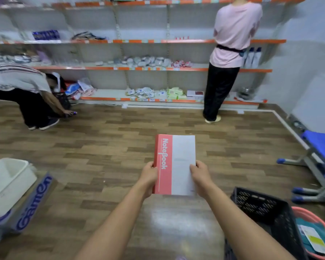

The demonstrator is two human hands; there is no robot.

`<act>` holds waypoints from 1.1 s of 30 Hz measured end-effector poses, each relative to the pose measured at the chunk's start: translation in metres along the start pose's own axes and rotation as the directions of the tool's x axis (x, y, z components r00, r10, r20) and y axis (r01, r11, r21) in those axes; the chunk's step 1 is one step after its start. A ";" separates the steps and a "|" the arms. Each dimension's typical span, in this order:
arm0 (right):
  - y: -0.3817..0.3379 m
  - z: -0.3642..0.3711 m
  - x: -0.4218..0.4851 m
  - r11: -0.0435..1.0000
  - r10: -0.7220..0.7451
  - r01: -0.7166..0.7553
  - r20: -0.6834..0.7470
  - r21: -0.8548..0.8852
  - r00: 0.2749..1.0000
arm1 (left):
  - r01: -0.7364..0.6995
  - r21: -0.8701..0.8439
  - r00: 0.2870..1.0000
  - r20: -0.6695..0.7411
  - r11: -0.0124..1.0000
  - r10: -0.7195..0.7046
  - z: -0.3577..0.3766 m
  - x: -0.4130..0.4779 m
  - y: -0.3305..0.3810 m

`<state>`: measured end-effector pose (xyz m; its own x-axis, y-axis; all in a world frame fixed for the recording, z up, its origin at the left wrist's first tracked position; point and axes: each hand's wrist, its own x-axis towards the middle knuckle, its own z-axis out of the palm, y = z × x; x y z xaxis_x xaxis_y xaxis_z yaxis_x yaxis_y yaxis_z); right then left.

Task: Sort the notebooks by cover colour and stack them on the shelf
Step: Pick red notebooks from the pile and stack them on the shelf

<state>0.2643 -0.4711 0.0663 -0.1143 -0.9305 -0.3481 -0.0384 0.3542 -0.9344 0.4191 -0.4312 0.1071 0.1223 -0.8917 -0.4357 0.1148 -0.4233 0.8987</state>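
Note:
I hold a notebook (pixel 174 162) out in front of me over the wooden floor. Its cover has a red strip on the left with "Notebook" in white, and a pale grey right part. My left hand (pixel 148 175) grips its left edge near the bottom, fingers curled round it. My right hand (pixel 200 175) grips the right edge at the same height. It may be a thin stack; I cannot tell. The shelf unit (pixel 139 68) with orange-edged boards runs along the far wall, well beyond my reach.
A person in a pink top (pixel 233 34) stands at the shelves on the right. Another person (pixel 26 87) bends down at the left. A black crate (pixel 266 209) and a pink basin (pixel 308 214) with teal booklets sit at my right. A white bin (pixel 8 181) sits on a carton at my left.

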 end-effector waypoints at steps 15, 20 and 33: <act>-0.131 0.145 0.311 0.997 -0.034 0.040 0.103 -0.060 0.994 | 0.047 0.038 0.990 -0.131 0.998 -0.042 -0.062 0.307 0.157; -0.171 0.202 0.401 0.998 -0.033 0.038 0.108 -0.052 0.994 | 0.046 0.004 0.991 -0.124 0.999 -0.045 -0.092 0.410 0.205; -0.314 0.368 0.638 0.997 -0.043 0.040 0.041 0.072 0.998 | -0.005 0.074 1.000 -0.010 0.997 0.006 -0.188 0.675 0.376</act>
<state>0.5687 -1.2101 0.1101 -0.0717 -0.9479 -0.3103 0.0283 0.3091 -0.9506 0.7302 -1.1623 0.1409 0.1332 -0.8924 -0.4312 0.0409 -0.4298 0.9020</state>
